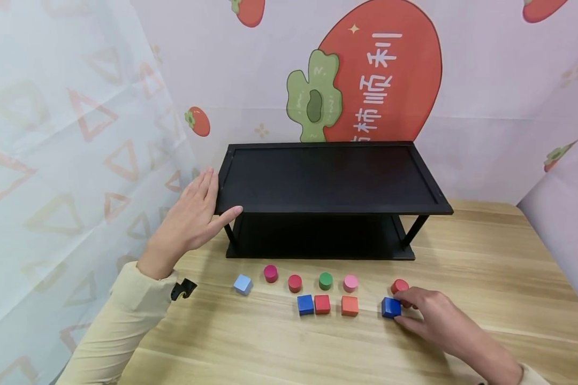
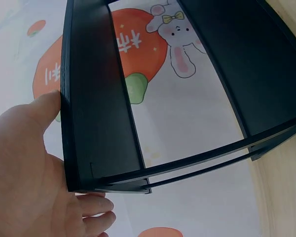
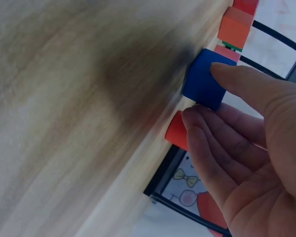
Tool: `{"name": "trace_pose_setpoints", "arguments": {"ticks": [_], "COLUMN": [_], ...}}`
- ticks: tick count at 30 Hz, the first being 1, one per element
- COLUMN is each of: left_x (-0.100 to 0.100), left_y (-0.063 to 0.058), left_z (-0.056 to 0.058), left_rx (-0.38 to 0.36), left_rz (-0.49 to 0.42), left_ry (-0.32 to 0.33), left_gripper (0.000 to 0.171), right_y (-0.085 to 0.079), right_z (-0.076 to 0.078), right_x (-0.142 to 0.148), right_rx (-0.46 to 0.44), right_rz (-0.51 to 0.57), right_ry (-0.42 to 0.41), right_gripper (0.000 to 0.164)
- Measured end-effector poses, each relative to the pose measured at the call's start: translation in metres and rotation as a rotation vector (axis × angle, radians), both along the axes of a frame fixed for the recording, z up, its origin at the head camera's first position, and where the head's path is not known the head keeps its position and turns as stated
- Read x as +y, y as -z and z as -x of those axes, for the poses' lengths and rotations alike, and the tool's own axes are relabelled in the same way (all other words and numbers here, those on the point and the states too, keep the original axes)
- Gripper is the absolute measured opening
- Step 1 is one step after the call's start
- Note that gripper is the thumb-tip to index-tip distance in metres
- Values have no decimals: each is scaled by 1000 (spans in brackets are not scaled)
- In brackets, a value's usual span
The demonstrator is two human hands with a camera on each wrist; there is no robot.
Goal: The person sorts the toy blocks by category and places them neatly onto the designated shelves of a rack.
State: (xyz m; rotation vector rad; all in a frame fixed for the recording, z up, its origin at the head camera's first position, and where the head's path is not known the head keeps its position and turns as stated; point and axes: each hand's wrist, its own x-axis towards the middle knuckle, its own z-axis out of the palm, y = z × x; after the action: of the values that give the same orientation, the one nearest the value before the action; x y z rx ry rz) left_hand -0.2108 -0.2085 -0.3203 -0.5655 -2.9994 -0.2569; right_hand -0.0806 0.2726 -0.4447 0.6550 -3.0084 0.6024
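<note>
My right hand (image 1: 435, 320) pinches a dark blue cube (image 1: 390, 307) between thumb and fingers at the right end of the block rows. In the right wrist view the thumb lies against one face of this cube (image 3: 203, 81), the fingertips at its lower side. Just behind it stands a red cylinder (image 1: 399, 286), partly covered by the fingers in the head view. My left hand (image 1: 188, 214) rests at the left edge of a black two-tier shelf (image 1: 332, 179), fingers straight along the side and thumb over the front corner. The left wrist view shows the thumb on the shelf's edge (image 2: 69, 123).
In front of the shelf stand a light blue cube (image 1: 243, 284) and magenta, red, green (image 1: 325, 280) and pink cylinders. Nearer are a blue cube (image 1: 305, 305), a red cube (image 1: 322, 304) and an orange cube (image 1: 349, 306). Printed cloth (image 1: 486, 107) hangs behind the wooden table (image 1: 250, 347).
</note>
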Motion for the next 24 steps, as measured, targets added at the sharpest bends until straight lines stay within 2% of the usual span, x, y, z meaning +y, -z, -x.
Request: {"name": "trace_pose_setpoints", "arguments": {"ticks": [5,10,17,21,24], "left_x": [1,-1,-2,-2,-2], "left_y": [1,3,5,6,6], "left_z": [0,0,0,1,1], "left_rx": [6,7,3,20,25], "left_rz": [7,9,6,-1,-3], "left_ry": [7,10,14,18,21], "left_gripper": [100,100,99,99,99], "right_y": [-6,-18,-54,-82,-103], "right_z": [2,8,16,22,29], "right_x": [0,5,10,14,20], "right_rx": [5,103,237,252,308], "right_rz": [34,47,25,-2,-21], "right_ry": [-28,-89,-129,-137,-157], "right_gripper": [28,33,39,41,44]}}
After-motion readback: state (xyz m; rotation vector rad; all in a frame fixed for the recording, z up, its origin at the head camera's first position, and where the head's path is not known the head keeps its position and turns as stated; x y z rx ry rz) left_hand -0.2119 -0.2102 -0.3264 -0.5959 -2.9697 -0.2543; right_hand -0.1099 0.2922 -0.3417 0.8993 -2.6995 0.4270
